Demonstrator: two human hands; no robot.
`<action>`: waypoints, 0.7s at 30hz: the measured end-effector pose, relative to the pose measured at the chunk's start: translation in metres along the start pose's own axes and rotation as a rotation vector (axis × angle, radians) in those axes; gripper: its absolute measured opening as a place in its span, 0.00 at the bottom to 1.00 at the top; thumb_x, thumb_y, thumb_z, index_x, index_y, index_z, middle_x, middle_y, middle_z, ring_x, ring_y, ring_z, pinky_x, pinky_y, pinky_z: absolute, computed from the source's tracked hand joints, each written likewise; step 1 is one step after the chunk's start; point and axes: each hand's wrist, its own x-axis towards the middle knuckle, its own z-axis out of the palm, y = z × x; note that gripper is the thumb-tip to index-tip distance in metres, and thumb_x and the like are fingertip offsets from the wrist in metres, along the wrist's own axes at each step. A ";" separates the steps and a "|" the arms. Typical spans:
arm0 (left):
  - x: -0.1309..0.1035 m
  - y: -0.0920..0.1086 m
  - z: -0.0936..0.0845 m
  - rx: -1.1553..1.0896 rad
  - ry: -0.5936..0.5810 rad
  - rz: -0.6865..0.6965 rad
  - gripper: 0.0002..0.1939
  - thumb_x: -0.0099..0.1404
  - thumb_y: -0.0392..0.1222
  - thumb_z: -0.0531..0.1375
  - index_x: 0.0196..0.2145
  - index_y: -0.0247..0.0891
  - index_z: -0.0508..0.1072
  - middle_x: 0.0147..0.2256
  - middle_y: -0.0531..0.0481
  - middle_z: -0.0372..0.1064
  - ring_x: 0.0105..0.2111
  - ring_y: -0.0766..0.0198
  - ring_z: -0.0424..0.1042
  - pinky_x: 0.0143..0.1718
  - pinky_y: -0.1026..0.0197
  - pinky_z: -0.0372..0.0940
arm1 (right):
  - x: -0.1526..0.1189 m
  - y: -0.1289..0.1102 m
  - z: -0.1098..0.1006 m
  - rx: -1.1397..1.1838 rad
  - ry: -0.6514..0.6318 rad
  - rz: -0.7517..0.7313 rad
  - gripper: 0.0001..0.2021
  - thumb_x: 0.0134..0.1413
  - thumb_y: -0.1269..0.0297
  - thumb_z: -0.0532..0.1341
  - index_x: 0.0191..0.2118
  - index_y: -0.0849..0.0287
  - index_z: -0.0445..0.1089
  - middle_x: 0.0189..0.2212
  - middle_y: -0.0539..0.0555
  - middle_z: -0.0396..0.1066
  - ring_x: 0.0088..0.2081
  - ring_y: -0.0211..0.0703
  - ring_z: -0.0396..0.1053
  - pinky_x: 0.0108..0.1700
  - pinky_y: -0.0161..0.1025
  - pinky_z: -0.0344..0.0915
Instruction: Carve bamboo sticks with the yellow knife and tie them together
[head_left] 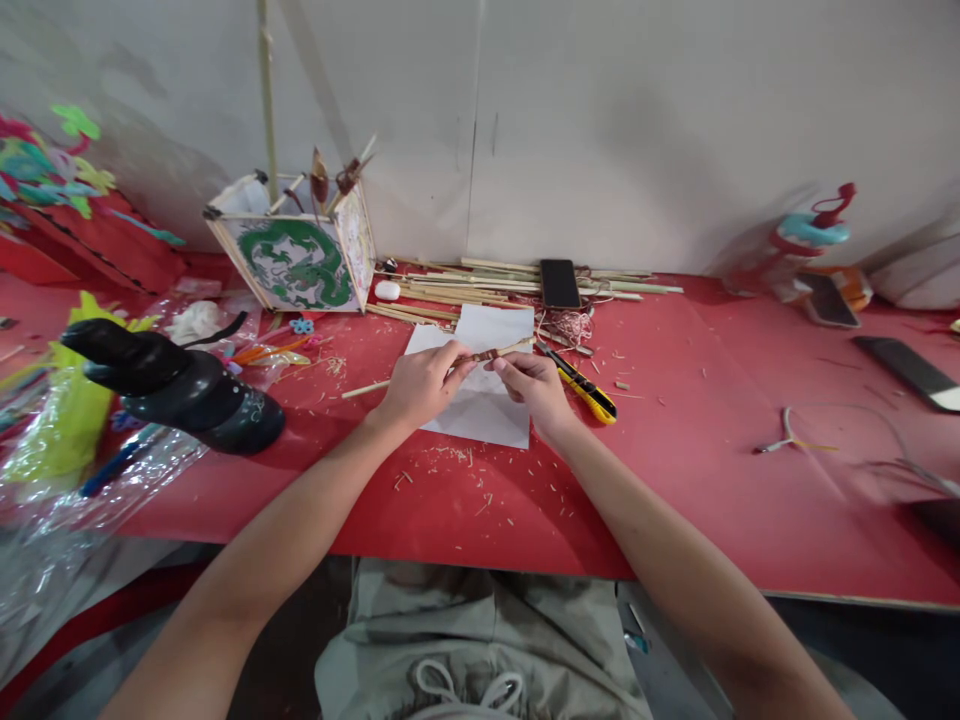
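Both hands are over white paper sheets (487, 415) on the red table. My left hand (424, 382) is closed in a pinch on a thin bamboo stick (517, 346), which has a brown binding (486, 355) wrapped around it. My right hand (532, 388) pinches at the same stick, just right of and below the binding; its fingertips partly hide what they grip. A pale stick end (365, 389) shows left of my left hand; whether it belongs to the same stick I cannot tell. Beside my right hand lies a yellow-and-black utility knife (589, 390).
Behind the paper lie several bamboo strips (442, 290), a phone (560, 284) and tangled pinkish string (566, 328). A dragon-painted paper lantern box (296, 262) and a black bottle (202, 400) stand left. Shavings dot the table (675, 480). A cable (787, 430) lies right.
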 end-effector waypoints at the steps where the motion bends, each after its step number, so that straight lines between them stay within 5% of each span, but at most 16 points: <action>1: 0.000 0.001 -0.001 0.002 0.002 0.006 0.09 0.74 0.48 0.57 0.43 0.41 0.72 0.35 0.52 0.80 0.31 0.66 0.79 0.29 0.65 0.63 | 0.000 0.000 0.000 0.000 -0.006 0.001 0.24 0.47 0.42 0.70 0.34 0.62 0.78 0.15 0.42 0.50 0.20 0.31 0.43 0.24 0.37 0.39; 21: 0.000 0.002 -0.001 0.009 -0.054 -0.005 0.13 0.71 0.51 0.60 0.47 0.41 0.72 0.32 0.52 0.79 0.28 0.64 0.77 0.27 0.64 0.61 | -0.001 -0.001 0.002 -0.110 0.019 -0.016 0.23 0.47 0.43 0.70 0.32 0.62 0.78 0.16 0.45 0.56 0.22 0.34 0.50 0.25 0.37 0.47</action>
